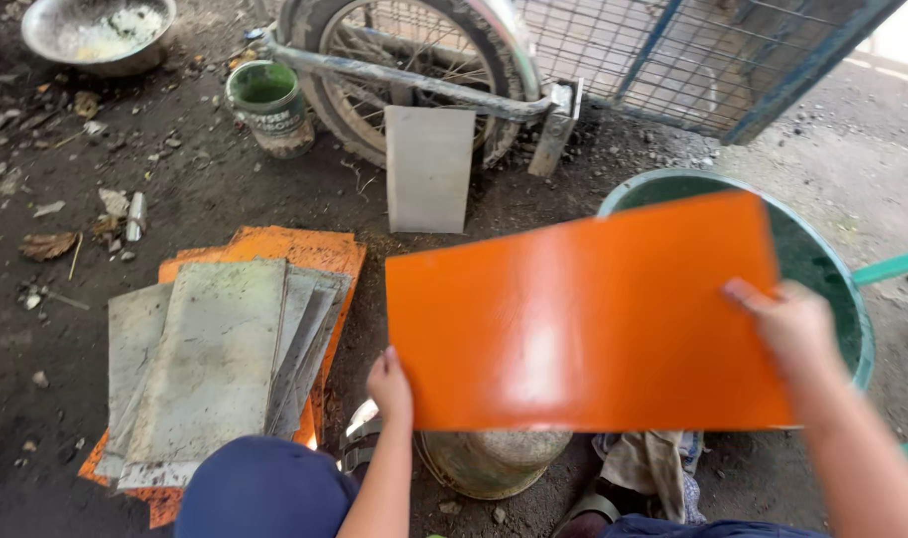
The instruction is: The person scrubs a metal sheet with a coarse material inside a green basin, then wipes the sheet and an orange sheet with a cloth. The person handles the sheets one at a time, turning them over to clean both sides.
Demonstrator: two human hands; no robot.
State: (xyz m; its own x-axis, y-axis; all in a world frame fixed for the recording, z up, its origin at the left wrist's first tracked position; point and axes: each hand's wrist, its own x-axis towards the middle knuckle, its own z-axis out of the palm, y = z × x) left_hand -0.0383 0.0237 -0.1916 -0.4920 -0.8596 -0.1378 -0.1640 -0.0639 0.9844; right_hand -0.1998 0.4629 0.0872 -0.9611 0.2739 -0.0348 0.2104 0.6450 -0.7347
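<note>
- An orange rectangular sheet (588,314) is held out flat in front of the body, above a dented metal pot (494,460) and partly over the rim of a large green basin (832,269).
- The left hand (390,387) is closed on the sheet's lower left corner, fingers curled round the edge; the right hand (794,324) is closed on the right edge, thumb lying on the top face. The grip at two opposite sides appears to be chosen so that the wide, thin sheet is kept level and does not sag.
- The sheet is tilted slightly, its right end higher than its left, and is clear of the ground.
- Its surface is seen to be smooth, glossy and evenly orange, with a soft pale sheen near the middle; no dirt or marks can be made out on it. The edges are straight and the corners square.
- A stack of grey plates (220,369) is laid on the ground to the left, fanned loosely on more orange sheets (319,249), apparently kept within easy reach.
- One grey plate (429,169) is propped upright against a wheel (414,60) further back.
- A small green bucket (269,105) and a metal bowl (97,35) are set well apart on the dirt.
</note>
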